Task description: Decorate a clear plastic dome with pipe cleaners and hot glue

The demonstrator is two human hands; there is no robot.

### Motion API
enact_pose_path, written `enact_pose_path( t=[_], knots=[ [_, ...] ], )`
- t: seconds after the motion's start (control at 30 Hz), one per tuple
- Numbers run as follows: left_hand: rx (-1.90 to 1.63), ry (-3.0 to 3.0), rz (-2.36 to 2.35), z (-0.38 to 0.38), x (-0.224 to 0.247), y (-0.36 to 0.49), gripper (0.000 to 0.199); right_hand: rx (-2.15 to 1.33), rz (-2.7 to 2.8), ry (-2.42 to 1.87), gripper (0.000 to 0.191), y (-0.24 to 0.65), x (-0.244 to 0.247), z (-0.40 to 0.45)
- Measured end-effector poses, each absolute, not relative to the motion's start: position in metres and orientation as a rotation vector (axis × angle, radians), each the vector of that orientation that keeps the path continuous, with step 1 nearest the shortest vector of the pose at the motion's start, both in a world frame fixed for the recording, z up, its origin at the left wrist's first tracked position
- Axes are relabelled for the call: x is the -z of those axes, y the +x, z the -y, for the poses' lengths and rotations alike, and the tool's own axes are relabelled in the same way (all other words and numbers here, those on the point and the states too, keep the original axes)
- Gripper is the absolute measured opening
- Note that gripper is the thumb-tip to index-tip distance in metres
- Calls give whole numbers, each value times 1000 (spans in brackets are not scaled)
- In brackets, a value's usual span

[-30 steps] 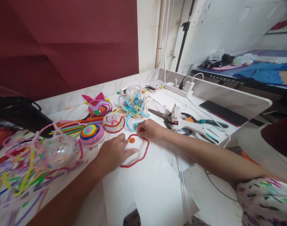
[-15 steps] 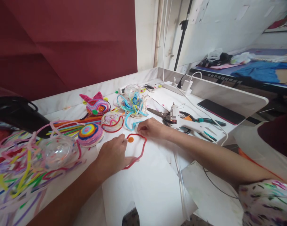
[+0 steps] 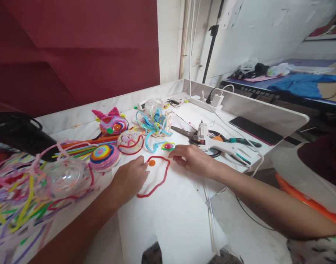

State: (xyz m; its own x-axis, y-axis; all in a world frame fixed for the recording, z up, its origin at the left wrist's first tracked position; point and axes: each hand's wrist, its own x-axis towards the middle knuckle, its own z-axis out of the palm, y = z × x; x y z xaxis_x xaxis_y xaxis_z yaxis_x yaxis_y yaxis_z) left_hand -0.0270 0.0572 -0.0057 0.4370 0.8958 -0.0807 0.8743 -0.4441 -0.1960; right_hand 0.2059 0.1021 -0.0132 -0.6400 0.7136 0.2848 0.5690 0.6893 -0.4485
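A red pipe cleaner (image 3: pixel 167 170), bent into a rounded outline, lies on white paper (image 3: pixel 168 220). My left hand (image 3: pixel 130 178) is at its left side, fingers curled and closed on its upper left stretch; the hand hides part of the outline. Inside the curve, close to those fingertips, sits a small orange disc (image 3: pixel 151 163). My right hand (image 3: pixel 194 161) hovers just right of the outline, fingers loosely apart with nothing in them. Just beyond its fingertips lies a small eye-shaped piece in green, yellow and pink (image 3: pixel 168 146).
Several loose pipe cleaners (image 3: pixel 24 205) and a clear plastic ball (image 3: pixel 70 172) crowd the left. Behind are a coiled colourful disc (image 3: pixel 103 156), a pink-horned mask (image 3: pixel 112 123) and blue coils (image 3: pixel 156 123). Scissors (image 3: pixel 184 132), a glue gun (image 3: pixel 209 139) and a phone (image 3: pixel 256 130) lie right.
My right hand has moved right and toward me, its fingers spreading, uncovering the eye-shaped piece. My left thumb has drawn back from the outline's lower part, showing its lower end.
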Motion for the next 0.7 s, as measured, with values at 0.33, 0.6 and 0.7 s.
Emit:
enact_pose_path(
  t=[0.33,0.6,0.7],
  knots=[
    [-222,-2544,1485,-67,18,-36,30,-463,2417,-1074,27,232,25,-68],
    [-191,-2511,1491,-67,20,-35,29,-339,2432,-1070,25,235,30,-55],
    [-228,-2489,1495,-66,20,-34,32,-272,2411,-1089,25,240,32,-51]
  ],
)
